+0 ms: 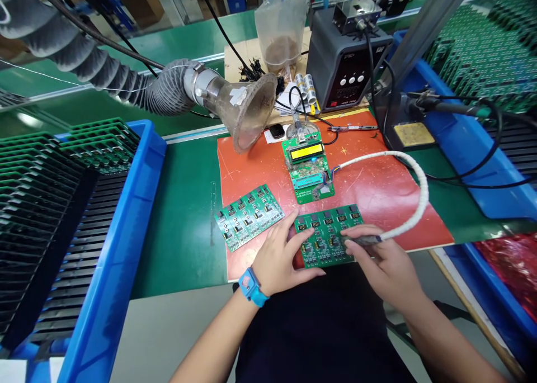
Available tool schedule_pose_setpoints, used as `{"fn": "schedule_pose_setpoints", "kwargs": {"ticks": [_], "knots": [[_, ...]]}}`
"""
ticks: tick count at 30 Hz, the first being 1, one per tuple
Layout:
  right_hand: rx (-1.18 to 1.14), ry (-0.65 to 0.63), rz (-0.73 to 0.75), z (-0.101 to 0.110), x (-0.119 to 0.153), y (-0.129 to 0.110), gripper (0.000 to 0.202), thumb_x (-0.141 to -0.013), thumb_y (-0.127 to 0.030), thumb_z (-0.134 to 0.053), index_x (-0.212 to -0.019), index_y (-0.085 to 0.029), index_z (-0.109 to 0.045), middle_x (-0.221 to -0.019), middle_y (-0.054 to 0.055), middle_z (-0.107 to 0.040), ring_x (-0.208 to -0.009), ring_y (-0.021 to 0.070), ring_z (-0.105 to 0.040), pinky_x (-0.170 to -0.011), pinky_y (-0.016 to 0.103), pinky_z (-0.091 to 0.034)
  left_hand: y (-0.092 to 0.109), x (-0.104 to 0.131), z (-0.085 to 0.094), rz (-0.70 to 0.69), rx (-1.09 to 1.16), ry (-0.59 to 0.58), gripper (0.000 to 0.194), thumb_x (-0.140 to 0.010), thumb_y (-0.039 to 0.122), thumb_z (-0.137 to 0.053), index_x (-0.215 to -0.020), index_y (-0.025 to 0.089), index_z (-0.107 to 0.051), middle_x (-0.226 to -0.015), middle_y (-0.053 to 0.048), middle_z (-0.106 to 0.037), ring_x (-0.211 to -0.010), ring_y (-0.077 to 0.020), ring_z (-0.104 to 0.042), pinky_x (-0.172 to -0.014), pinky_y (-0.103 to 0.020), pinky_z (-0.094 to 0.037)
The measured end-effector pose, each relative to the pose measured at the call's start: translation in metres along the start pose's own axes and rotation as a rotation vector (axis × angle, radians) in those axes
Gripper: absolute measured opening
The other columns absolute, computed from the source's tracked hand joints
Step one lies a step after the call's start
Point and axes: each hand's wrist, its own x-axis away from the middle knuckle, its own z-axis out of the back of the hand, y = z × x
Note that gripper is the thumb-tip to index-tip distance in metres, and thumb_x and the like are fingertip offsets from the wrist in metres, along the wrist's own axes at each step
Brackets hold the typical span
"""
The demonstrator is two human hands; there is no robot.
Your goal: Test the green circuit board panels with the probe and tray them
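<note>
a green circuit panel (329,235) lies flat on the red mat (373,173), close by the near edge of the desk (176,215). it looks light and stiff, fairly smooth, and its small displays and soldered parts are probably fragile, so it is best taken by its bare outer edges, without bending it. of the hands, the left hand (274,257) is spread wide over the panel's left end, thumb along the near side, steadying rather than gripping; the right hand (386,265) is closed in a pinch around a dark probe (364,240) above the panel's right part, though whether its tip touches cannot be told. a white-wrapped cable (419,176) loops from the probe to a board with a lit yellow screen (308,168), farther from the near edge. a second panel (249,218) lies left of the hands; beyond, toward the far edge, stands a soldering station (348,64).
</note>
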Motion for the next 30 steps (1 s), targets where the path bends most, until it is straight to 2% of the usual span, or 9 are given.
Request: {"fn": "schedule_pose_setpoints", "kwargs": {"ticks": [7,13,17,24,30], "knots": [[0.052,-0.034,0.027,0.0015,-0.0036,-0.0015,0.008,-0.097,-0.027,-0.055,-0.103,-0.024,-0.059,-0.101,0.006,-0.065,-0.09,0.0203,-0.066,-0.078,0.032,-0.056,-0.0005,-0.0001,0.0003,-0.008,-0.009,0.004,0.079,-0.077,0.062,-0.07,-0.138,0.019,-0.044,-0.153,-0.023,-0.031,-0.139,-0.0382,-0.041,-0.105,-0.056,-0.046],[0.098,-0.017,0.054,-0.0009,-0.0056,-0.0065,0.006,-0.095,-0.025,-0.056,-0.1,-0.024,-0.059,-0.096,0.005,-0.066,-0.08,0.0189,-0.067,-0.062,0.027,-0.056,0.0,0.0002,0.0001,-0.006,-0.022,0.006,0.08,-0.076,0.062,-0.072,-0.138,0.019,-0.044,-0.15,-0.023,-0.035,-0.138,-0.0378,-0.042,-0.104,-0.055,-0.047],[0.114,0.02,0.068,-0.0031,-0.0052,-0.0055,0.004,-0.094,-0.022,-0.056,-0.097,-0.023,-0.059,-0.094,0.005,-0.067,-0.079,0.0186,-0.067,-0.058,0.025,-0.054,0.0004,0.0006,-0.0001,-0.005,-0.016,0.006,0.08,-0.076,0.061,-0.072,-0.138,0.019,-0.044,-0.15,-0.023,-0.035,-0.138,-0.0377,-0.042,-0.104,-0.056,-0.047],[0.062,-0.015,0.06,0.0001,-0.0041,-0.0021,0.007,-0.096,-0.024,-0.056,-0.101,-0.023,-0.06,-0.097,0.004,-0.067,-0.086,0.0178,-0.066,-0.07,0.027,-0.056,0.0007,-0.0006,0.0004,-0.009,-0.019,0.009,0.08,-0.077,0.062,-0.071,-0.138,0.02,-0.043,-0.153,-0.023,-0.031,-0.137,-0.0383,-0.043,-0.103,-0.056,-0.048],[0.015,-0.029,0.02,-0.0002,-0.0025,0.0007,0.007,-0.096,-0.025,-0.057,-0.103,-0.024,-0.06,-0.1,0.004,-0.066,-0.084,0.0175,-0.067,-0.072,0.028,-0.057,0.0007,-0.0004,0.0007,0.001,-0.007,0.0,0.08,-0.077,0.062,-0.071,-0.139,0.02,-0.043,-0.155,-0.022,-0.03,-0.138,-0.0386,-0.041,-0.104,-0.057,-0.047]]}}
